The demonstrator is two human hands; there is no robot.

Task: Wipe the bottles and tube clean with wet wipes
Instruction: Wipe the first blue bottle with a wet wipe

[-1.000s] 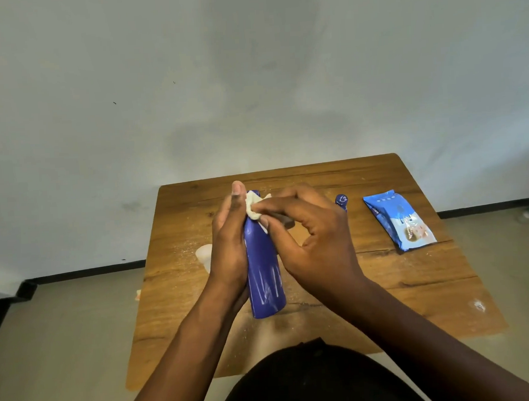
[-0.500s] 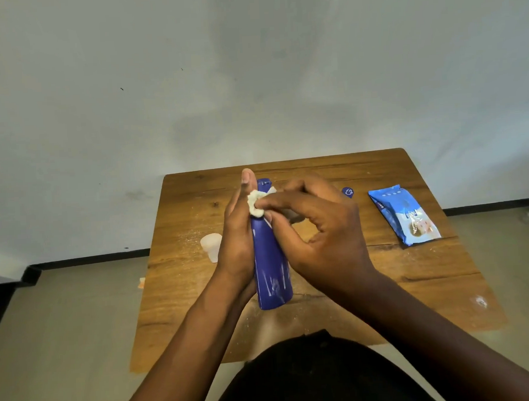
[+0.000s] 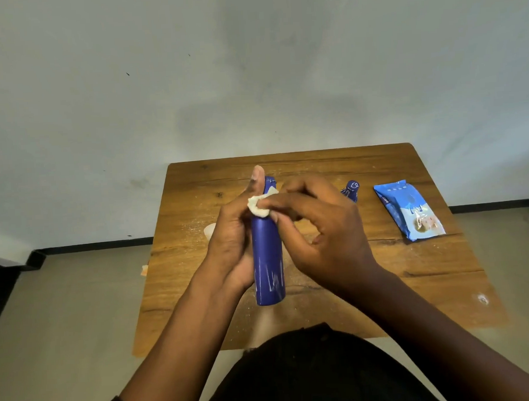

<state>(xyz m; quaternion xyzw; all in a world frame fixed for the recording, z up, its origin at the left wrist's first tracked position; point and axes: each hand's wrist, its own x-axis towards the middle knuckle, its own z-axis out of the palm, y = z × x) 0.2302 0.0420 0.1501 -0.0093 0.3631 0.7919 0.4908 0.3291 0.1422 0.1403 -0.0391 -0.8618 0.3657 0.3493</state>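
At frame centre I'm gripping the blue bottle (image 3: 268, 261) in my left hand (image 3: 232, 248), while my right hand (image 3: 323, 228) is pinching a wet wipe (image 3: 259, 205) against its neck.

The left hand (image 3: 231, 242) grips the blue bottle (image 3: 268, 261), thumb straight along it. The right hand (image 3: 323, 234) pinches a wadded wet wipe (image 3: 259, 206) against the bottle's neck.

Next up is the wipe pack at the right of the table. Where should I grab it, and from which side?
Take the wipe pack across its middle, pinching the two long edges, coming from above with the right hand. It lies flat on the table, long axis running away from you and slightly angled, so the narrow width suits a pinch. Nothing crowds it; the small bottle stands apart to its left.
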